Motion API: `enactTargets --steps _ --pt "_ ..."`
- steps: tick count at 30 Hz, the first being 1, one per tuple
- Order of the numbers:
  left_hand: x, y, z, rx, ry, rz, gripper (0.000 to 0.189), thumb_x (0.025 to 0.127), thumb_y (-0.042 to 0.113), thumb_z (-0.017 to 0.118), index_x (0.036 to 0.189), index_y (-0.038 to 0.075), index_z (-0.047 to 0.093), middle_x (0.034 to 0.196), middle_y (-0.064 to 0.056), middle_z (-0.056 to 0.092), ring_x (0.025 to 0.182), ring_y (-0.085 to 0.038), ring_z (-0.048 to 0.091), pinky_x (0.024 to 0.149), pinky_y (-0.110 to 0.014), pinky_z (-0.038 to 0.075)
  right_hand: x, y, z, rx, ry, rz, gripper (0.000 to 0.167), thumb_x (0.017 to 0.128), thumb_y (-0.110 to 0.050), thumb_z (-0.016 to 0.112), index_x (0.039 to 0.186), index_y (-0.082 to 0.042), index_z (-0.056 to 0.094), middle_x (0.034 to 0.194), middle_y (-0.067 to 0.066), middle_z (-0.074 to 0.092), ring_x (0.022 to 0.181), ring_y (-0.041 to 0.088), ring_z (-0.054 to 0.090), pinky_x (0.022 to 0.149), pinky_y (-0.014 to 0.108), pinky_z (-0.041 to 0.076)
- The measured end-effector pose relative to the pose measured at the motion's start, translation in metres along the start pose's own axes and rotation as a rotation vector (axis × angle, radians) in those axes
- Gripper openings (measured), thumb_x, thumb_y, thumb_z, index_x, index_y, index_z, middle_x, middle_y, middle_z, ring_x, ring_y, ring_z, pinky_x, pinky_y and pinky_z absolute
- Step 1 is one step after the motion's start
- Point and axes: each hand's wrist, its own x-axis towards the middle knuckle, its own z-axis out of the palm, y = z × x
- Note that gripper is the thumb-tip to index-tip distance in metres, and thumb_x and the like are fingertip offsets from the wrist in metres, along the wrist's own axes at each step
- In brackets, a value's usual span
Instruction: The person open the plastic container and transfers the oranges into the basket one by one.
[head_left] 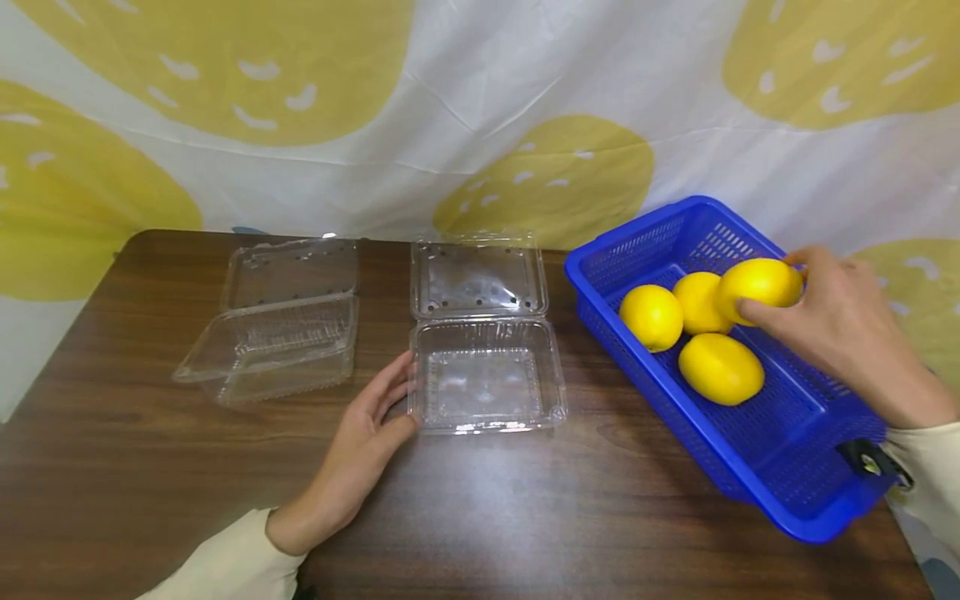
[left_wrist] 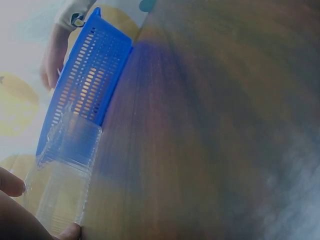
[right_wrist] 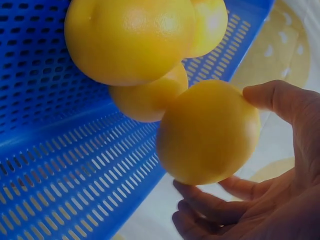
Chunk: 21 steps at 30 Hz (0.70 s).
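In the head view, my right hand (head_left: pixel 840 321) pinches a yellow lemon (head_left: pixel 759 292) between thumb and fingers, above the blue basket (head_left: pixel 667 408). Three more lemons lie inside, one of them (head_left: pixel 722 369) nearest the front. Up close in the right wrist view, the held lemon (right_wrist: pixel 209 132) has the thumb on one side and fingers below. My left hand (head_left: pixel 363 442) rests its fingertips and thumb against the left side of a clear plastic clamshell box (head_left: pixel 487 387), its lid folded back. That box (left_wrist: pixel 65 185) also shows in the left wrist view.
A second clear clamshell box (head_left: pixel 288 342) stands open at the left of the brown wooden table (head_left: pixel 480 517). Behind the table hangs a white cloth (head_left: pixel 480 92) with yellow fruit prints. The basket stands at the right, angled toward the front corner.
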Motion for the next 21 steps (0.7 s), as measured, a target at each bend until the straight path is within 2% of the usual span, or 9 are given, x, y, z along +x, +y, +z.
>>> enactTargets --steps 3,8,15,17,21 --pt "0.0 0.0 0.0 0.0 -0.001 -0.001 0.08 0.097 -0.004 0.062 0.171 0.003 0.033 0.173 -0.017 0.041 0.156 -0.037 0.043 0.114 -0.016 0.044 -0.002 0.001 -0.002 -0.046 -0.03 0.052 0.081 0.095 -0.043 0.078 0.135 0.021 0.049 0.116 0.048 0.054 0.107 0.064 0.044 0.078 0.068 0.041" --pt "-0.001 0.001 0.0 0.004 -0.003 -0.001 0.08 0.097 -0.003 0.062 0.171 0.003 0.033 0.173 -0.017 0.041 0.156 -0.037 0.043 0.114 -0.016 0.044 -0.005 0.005 -0.005 -0.12 -0.103 0.11 0.077 0.094 -0.047 0.078 0.122 0.02 0.05 0.106 0.046 0.055 0.105 0.065 0.038 0.076 0.068 0.042" --pt "-0.001 0.001 0.0 0.006 -0.001 0.0 0.079 0.097 -0.004 0.062 0.171 0.004 0.034 0.173 -0.017 0.041 0.156 -0.037 0.043 0.113 -0.016 0.044 -0.004 0.011 -0.006 -0.183 -0.162 0.109 0.078 0.094 -0.051 0.076 0.118 0.02 0.053 0.099 0.047 0.058 0.101 0.067 0.04 0.076 0.07 0.042" --pt "0.0 0.0 0.0 0.008 0.001 -0.001 0.079 0.097 -0.004 0.062 0.171 0.004 0.034 0.173 -0.017 0.041 0.156 -0.037 0.043 0.113 -0.016 0.044 -0.003 0.012 -0.006 -0.188 -0.173 0.101 0.073 0.094 -0.051 0.076 0.111 0.018 0.056 0.094 0.044 0.059 0.099 0.067 0.04 0.075 0.069 0.042" --pt "0.0 0.0 0.0 0.008 0.002 -0.001 0.08 0.097 -0.005 0.062 0.171 0.003 0.034 0.173 -0.017 0.041 0.156 -0.036 0.043 0.114 -0.017 0.044 -0.003 0.013 -0.005 -0.196 -0.176 0.089 0.071 0.093 -0.048 0.076 0.111 0.018 0.057 0.097 0.048 0.058 0.098 0.068 0.041 0.075 0.071 0.041"
